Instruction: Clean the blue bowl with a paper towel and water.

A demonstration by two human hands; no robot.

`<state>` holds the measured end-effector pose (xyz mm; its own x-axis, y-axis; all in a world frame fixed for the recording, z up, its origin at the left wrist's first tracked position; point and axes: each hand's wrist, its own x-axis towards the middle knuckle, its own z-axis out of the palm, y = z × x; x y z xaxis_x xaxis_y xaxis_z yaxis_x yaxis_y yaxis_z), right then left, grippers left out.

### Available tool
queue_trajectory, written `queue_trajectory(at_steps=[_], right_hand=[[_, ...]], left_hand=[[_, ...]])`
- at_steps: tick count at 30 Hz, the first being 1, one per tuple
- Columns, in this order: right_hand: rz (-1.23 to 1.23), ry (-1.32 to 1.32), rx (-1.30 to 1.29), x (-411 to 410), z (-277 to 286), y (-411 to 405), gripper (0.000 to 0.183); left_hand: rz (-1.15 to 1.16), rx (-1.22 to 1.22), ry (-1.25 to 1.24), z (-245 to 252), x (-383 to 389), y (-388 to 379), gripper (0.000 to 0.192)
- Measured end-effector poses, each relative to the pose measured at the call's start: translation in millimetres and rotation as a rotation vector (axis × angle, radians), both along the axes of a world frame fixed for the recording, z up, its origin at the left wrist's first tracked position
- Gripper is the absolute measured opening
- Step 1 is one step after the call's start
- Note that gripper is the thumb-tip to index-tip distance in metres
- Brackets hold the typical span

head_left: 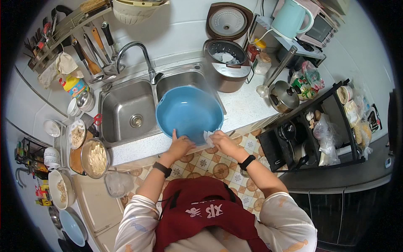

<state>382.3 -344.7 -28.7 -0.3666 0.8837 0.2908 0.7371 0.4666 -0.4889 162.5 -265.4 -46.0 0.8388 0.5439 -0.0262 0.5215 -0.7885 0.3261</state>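
Note:
A large blue plastic basin [189,116] rests tilted over the right bowl of the steel sink [126,104] and the counter edge. My left hand [180,147] grips its near rim, with one finger extended along the inner wall. At the near right rim, my right hand [225,143] pinches a crumpled white tissue or thin cloth [207,137] against the basin. The basin's inside shows no contents, only a light reflection.
A chrome faucet [135,53] arches over the sink. Right of the basin stands an open rice cooker [229,75] with rice inside. A lidded pot [284,96] sits farther right. On the left are a bowl of pale strips [97,158], red-handled scissors [98,119] and a cutting board [75,160].

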Motion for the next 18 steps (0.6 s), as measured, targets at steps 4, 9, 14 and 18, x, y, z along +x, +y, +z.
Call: queue_trajectory(at_steps=[4,9,14,18], right_hand=[[0.043,0.024,0.024,18.0,-3.7,10.7,0.029],[0.073,0.005,0.056,12.4,3.1,16.4,0.027],[-0.1,0.142,-0.036,-5.4,-10.2,9.0,0.022],[-0.206,0.249,-0.084,-22.5,-13.0,6.0,0.017]], left_hand=[[-0.062,-0.061,-0.014,6.5,-12.1,11.2,0.021],[-0.011,-0.092,0.037,18.1,-20.1,14.9,0.023],[0.039,-0.039,0.177,32.0,-11.9,7.4,0.026],[-0.021,0.049,0.016,22.8,12.1,-13.0,0.04]])
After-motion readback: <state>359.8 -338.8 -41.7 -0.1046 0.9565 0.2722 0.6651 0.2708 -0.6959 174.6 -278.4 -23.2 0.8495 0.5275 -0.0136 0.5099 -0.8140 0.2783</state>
